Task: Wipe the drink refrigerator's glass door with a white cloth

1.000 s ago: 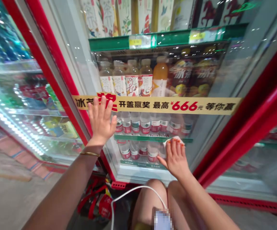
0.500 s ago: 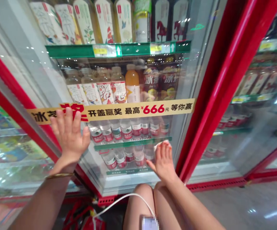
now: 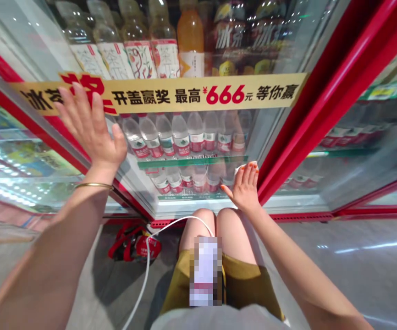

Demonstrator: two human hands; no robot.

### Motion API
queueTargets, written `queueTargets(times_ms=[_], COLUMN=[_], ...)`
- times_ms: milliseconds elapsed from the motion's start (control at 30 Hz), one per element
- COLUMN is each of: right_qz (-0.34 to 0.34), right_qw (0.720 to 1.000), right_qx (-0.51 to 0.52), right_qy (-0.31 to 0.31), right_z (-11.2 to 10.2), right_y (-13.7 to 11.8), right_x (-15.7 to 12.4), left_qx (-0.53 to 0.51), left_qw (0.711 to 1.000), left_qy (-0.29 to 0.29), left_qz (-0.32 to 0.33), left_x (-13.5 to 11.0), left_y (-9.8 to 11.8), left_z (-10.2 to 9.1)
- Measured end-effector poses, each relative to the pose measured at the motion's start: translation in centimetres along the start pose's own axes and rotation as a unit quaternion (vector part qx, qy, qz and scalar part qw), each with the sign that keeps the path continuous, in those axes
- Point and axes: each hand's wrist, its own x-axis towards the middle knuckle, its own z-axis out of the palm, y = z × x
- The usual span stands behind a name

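My left hand (image 3: 90,130) lies spread on the glass door (image 3: 124,172), palm toward it and holding nothing. Its fingertips overlap the left part of a yellow banner (image 3: 184,94) with red and black lettering. Lower on the right, my right hand (image 3: 245,188) is flat at the glass beside the red door frame (image 3: 305,123), its fingers close together. A bit of white cloth or tissue (image 3: 240,168) sticks out from under its fingertips; most of it is hidden. Behind the glass stand rows of water bottles (image 3: 181,133) and tea bottles (image 3: 135,50).
My knees (image 3: 231,229) are close to the cooler's base. A white cable (image 3: 147,261) loops from a blurred-out device (image 3: 205,270) on my lap. A red bag-like item (image 3: 135,243) lies on the floor (image 3: 325,270) to the left. Other coolers flank this door.
The view has tilted down, bringing my lap and more floor into sight. My right hand, with the white cloth, has shifted toward the red frame. My left hand stays at the banner.
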Motion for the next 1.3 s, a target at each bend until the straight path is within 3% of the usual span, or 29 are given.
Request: queueTargets(times_ms=[67,200,267,300,367,433,500,567,667,733,767,833,867,933,1000,1067,1133,1200,1233,1300], right_qz=[0.004,0.048,0.060,0.040,-0.066,-0.213,-0.294,-0.272,-0.123,-0.036,-0.027,-0.105,-0.192,-0.358,-0.428,-0.363,-0.194,-0.069,-0.079,-0.228], right_qw=[1.000,0.992,0.988,0.991,0.996,0.975,0.947,0.957,0.990,0.986,0.982,0.979,0.971,0.930,0.900,0.927,0.968,0.975,0.976,0.963], right_qx=[0.008,0.020,0.020,0.019,0.017,0.016,0.013,0.003,-0.007,-0.004,-0.005,-0.018,-0.031,-0.057,-0.071,-0.062,-0.029,-0.004,-0.004,-0.034], right_qy=[0.020,0.119,0.140,0.129,0.049,-0.066,-0.130,-0.096,0.070,0.164,0.186,0.174,0.141,0.068,0.035,0.075,0.158,0.209,0.204,0.142], right_z=[-2.6,-9.7,-11.4,-11.5,-10.5,-9.4,-9.5,-11.3,-15.5,-17.3,-17.5,-16.2,-15.2,-14.0,-14.9,-17.6,-20.2,-21.1,-20.8,-19.1], right_y=[0.0,-1.3,-2.6,-3.2,-4.1,-3.9,-2.7,-1.1,0.4,-0.1,-0.5,-1.1,-1.1,-0.2,1.6,3.0,2.9,1.2,0.1,-1.8], right_x=[3.0,13.7,16.6,16.8,15.1,12.5,11.6,13.5,19.4,22.0,22.3,21.5,20.8,19.7,20.3,22.7,25.4,26.5,26.2,24.5], left_qx=[-0.003,-0.008,-0.031,-0.041,-0.046,-0.030,-0.009,-0.001,-0.015,-0.022,-0.021,-0.009,0.000,0.022,0.040,0.048,0.046,0.043,0.044,0.047], left_qw=[1.000,1.000,0.999,0.998,0.998,0.999,1.000,1.000,1.000,1.000,0.999,0.998,0.998,0.996,0.994,0.994,0.993,0.989,0.985,0.976], left_qy=[-0.007,-0.011,-0.017,-0.023,-0.028,-0.020,-0.013,-0.009,0.002,0.022,0.036,0.053,0.059,0.067,0.080,0.087,0.085,0.079,0.075,0.065], left_qz=[-0.004,-0.016,-0.026,-0.029,-0.026,-0.018,-0.014,-0.014,-0.009,0.004,0.013,0.030,0.038,0.052,0.057,0.056,0.075,0.121,0.150,0.201], left_x=[0.1,0.2,0.3,0.3,0.3,0.4,0.3,0.3,0.1,-0.2,-0.3,-0.6,-0.7,-0.8,-0.5,0.3,1.9,4.3,5.7,8.6], left_y=[-0.3,-1.0,-1.3,-1.4,-1.7,-1.9,-2.1,-1.9,-1.0,-0.3,0.0,0.5,0.6,0.8,1.2,2.0,3.2,4.9,5.8,7.5], left_z=[0.3,0.8,1.0,1.1,1.4,1.7,2.0,2.1,1.4,0.9,0.8,0.8,0.8,0.6,-0.1,-1.0,-2.0,-2.6,-2.8,-2.9])
